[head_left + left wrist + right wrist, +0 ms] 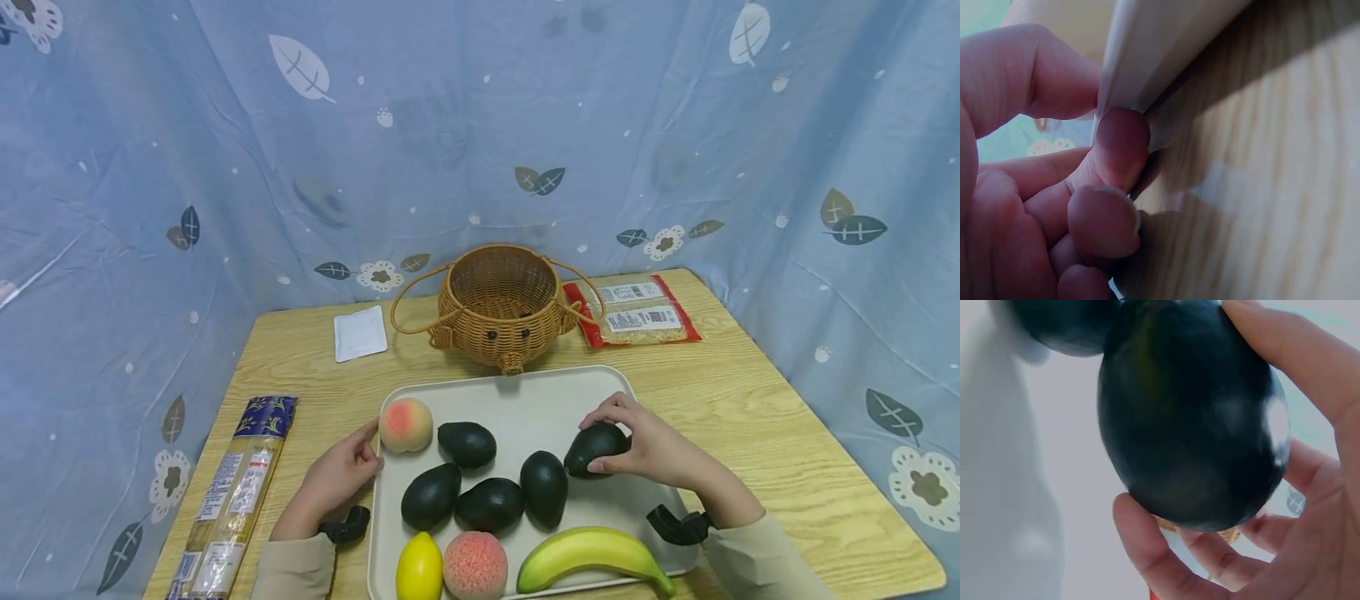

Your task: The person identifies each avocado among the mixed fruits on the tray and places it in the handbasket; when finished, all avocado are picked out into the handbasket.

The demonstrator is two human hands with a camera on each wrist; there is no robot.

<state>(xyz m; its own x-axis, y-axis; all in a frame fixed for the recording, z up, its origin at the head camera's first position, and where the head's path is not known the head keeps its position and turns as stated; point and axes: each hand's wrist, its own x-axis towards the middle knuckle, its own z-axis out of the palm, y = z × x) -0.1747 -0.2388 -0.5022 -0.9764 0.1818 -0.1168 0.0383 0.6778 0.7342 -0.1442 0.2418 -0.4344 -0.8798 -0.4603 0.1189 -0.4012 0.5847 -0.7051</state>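
My right hand (pixel 647 446) grips a dark green avocado (pixel 596 448) over the right part of the cream tray (pixel 517 400). The thumb and fingers curl round its sides in the right wrist view, and another avocado shows beside it there. At the tray's left edge, my left hand (pixel 339 471) pinches the rim, with its fingertips against the outer wall in the left wrist view. On the tray lie several more avocados (pixel 543 490), a pale peach (pixel 406 425), a redder peach (pixel 476 565), a lemon (pixel 419 568) and a banana (pixel 592 558).
Behind the tray stands a wicker basket (pixel 498 321) with two looped handles. A red-edged bag of grain (pixel 637 312) lies right of it, a white packet (pixel 360 334) left. Packs of noodles (pixel 232 500) lie on the table's left side. Blue curtains surround the table.
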